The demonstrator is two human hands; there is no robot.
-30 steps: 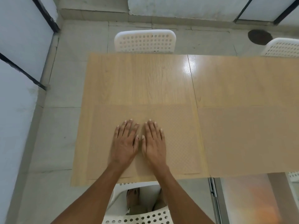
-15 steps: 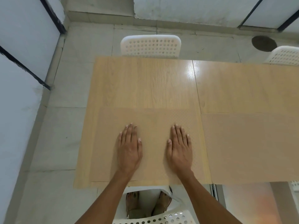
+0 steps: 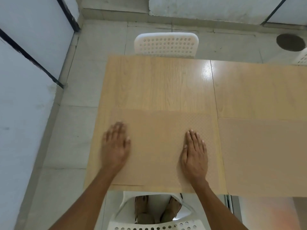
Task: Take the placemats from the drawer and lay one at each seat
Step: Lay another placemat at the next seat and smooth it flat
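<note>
Low in the frame, left hand (image 3: 115, 147) flat and blurry on the mat (image 3: 156, 146), right hand (image 3: 195, 156) flat too, fingers straight, holding nothing, another mat (image 3: 265, 155) at the right on the table (image 3: 166, 83).

Near placemat (image 3: 157, 146) lies flat on the table (image 3: 157, 83) at its near-left end, near edge roughly along the table's near edge. Left hand (image 3: 115, 146) rests at the placemat's left edge, blurred, so can't tell if it overlaps onto the bare table. Right hand (image 3: 195, 156) lies flat on the placemat's right part. Second placemat (image 3: 265, 155) sits just right of the first, edges near or touching. Far chair (image 3: 166, 44) stands behind the table's far edge, opposite. Near chair (image 3: 157, 224) is below the near edge, feet (image 3: 157, 208) on the floor in front of it. Another chair (image 3: 302, 58) at far right.
</note>
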